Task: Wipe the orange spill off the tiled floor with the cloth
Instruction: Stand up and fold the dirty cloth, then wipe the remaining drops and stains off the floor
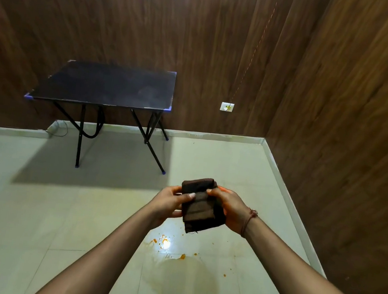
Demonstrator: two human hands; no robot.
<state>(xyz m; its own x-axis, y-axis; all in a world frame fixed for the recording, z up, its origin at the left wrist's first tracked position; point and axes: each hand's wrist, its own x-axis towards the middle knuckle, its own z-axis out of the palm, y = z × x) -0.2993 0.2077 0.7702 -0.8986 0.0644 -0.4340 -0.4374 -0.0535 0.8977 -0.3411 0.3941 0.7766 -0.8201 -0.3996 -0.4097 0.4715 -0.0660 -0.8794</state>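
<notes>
Both arms are extended forward at about waist height, holding a folded dark brown cloth (200,206) clear above the tiled floor (31,198). The left hand (169,202) grips the cloth's left edge, thumb laid across its face; the right hand (228,209) is closed on the right edge, fingers wrapped behind. A thread band (248,220) sits on the right wrist. The two-handed hold suggests the cloth is being folded or squared into a pad before use, not yet applied. The orange spill (179,281) lies on the floor directly beneath and nearer the person than the cloth: a pale, thin film spread across a tile joint, with brighter orange flecks (164,241) along its far edge and scattered to its right. Beyond the cloth, well apart from the spill, a black folding table (106,87) stands against the wood-panelled wall (341,117). Judgement: wiping has not begun; the cloth must be lowered to the spill.
</notes>
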